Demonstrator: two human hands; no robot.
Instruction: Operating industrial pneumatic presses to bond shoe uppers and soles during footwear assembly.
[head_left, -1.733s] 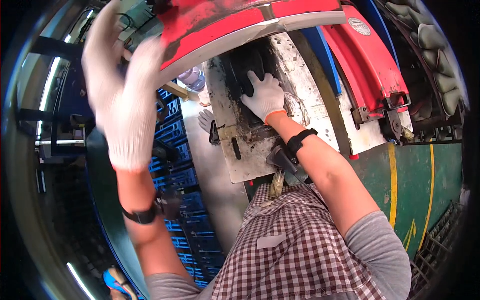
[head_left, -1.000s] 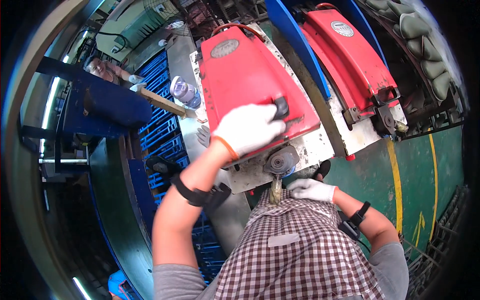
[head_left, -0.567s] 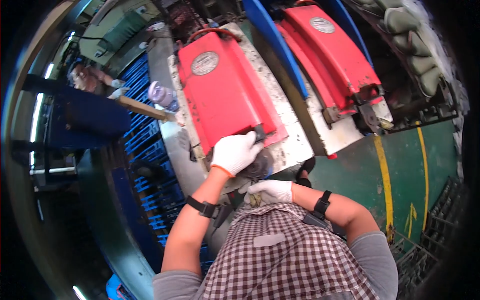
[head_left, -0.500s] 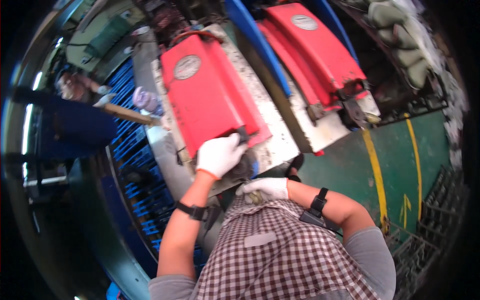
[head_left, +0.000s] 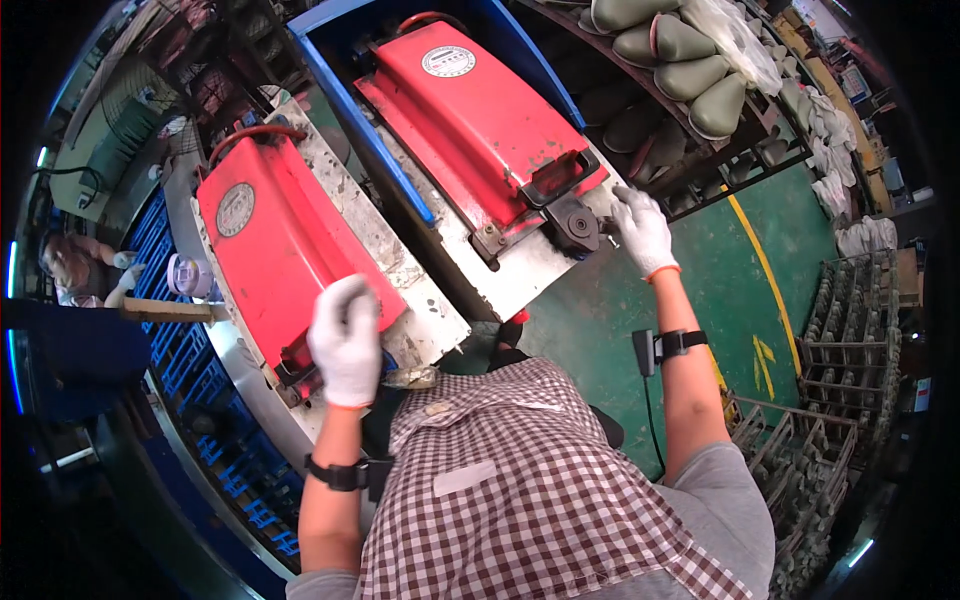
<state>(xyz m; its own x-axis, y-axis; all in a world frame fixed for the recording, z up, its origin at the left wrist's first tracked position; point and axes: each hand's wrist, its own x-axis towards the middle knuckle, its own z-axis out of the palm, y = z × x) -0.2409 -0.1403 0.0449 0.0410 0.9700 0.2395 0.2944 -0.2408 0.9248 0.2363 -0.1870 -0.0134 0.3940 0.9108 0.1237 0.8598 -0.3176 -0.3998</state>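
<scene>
Lower centre of the frame: the wearer's checked shirt (head_left: 520,490), forearms rising from it to either side. Left of centre, the gloved left hand (head_left: 347,340) rests over the near edge of the left red press lid (head_left: 270,250), fingers curled down together over the black latch at that edge; whether they actually grip it cannot be told, since the glove hides it. The lid lies closed and flat on its pale, stained base plate (head_left: 420,300). Right of centre and farther off, the gloved right hand (head_left: 640,228) reaches to the near corner of the right red press lid (head_left: 480,120), fingers bent and close together, their tips touching the black clamp (head_left: 578,222) just below the lid's black handle (head_left: 560,178); the handle itself lies just beyond the fingertips, not enclosed. Judged step: one lid is being secured while the other is approached at its catch; the next move seems to call for a firm hold on the clamp or handle. Upper right, beyond the presses: a rack of grey-green moulded forms (head_left: 690,60)
</scene>
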